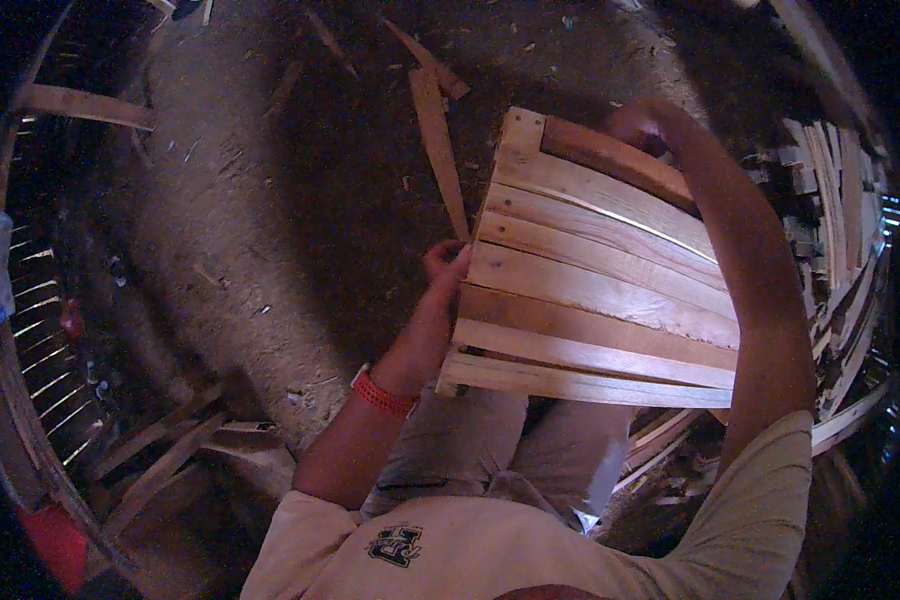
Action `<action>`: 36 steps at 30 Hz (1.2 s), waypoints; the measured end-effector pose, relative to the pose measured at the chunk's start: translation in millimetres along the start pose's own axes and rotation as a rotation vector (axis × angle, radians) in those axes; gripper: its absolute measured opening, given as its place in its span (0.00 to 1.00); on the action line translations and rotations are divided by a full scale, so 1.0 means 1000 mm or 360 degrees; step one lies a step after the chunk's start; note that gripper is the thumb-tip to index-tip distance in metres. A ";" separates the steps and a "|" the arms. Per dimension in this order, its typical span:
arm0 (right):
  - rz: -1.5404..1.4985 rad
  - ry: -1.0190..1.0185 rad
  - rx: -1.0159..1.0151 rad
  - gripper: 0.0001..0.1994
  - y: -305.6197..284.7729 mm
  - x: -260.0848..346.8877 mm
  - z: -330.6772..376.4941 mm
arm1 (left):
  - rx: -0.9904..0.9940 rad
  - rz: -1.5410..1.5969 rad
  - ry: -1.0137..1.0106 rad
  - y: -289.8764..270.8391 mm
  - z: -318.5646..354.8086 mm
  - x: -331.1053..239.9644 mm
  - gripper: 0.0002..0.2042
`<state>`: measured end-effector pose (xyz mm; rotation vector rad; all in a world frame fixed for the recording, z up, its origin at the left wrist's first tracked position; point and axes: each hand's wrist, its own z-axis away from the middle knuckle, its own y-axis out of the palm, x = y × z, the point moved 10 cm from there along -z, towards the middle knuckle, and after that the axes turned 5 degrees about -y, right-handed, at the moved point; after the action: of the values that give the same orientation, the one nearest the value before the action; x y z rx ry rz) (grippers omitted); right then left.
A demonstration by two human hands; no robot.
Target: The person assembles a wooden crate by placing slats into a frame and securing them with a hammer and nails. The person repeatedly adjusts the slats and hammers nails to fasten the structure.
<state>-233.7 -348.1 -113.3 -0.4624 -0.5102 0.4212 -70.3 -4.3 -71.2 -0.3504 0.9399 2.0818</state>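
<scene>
In front of me a slatted wooden panel [590,270], possibly one face of a crate, is tilted above my lap. Its pale boards run left to right, with dark nail heads along the left end. A redder board [610,160] lies along its far edge. My left hand [448,265] grips the panel's left edge, thumb on top, fingers partly hidden beneath. Reaching round the right side, my right hand [638,125] is closed at the far edge by the redder board; its fingertips are hidden. A red band circles my left wrist.
Loose wood strips [435,140] lie on the dirt floor [210,200] beyond the panel. Stacked slats [830,200] stand at the right. Crossed wood pieces [170,450] lie at lower left, near a slatted wall [55,350].
</scene>
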 end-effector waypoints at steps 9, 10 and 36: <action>-0.0003 -0.0330 -0.0045 0.22 -0.002 0.025 0.014 | -0.0002 0.0093 -0.0042 0.015 0.011 -0.009 0.34; -0.0009 -0.0394 -0.0054 0.23 -0.006 0.032 0.019 | -0.0022 0.0097 -0.0030 0.013 0.008 -0.007 0.34; 0.0080 -0.0536 0.0193 0.19 0.018 -0.031 -0.019 | -0.0208 -0.0675 0.0719 0.019 0.048 -0.054 0.24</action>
<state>-253.0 -354.5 -149.0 -0.2880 -0.7951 0.5794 -46.7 -7.3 0.1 -1.0280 0.8880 1.7011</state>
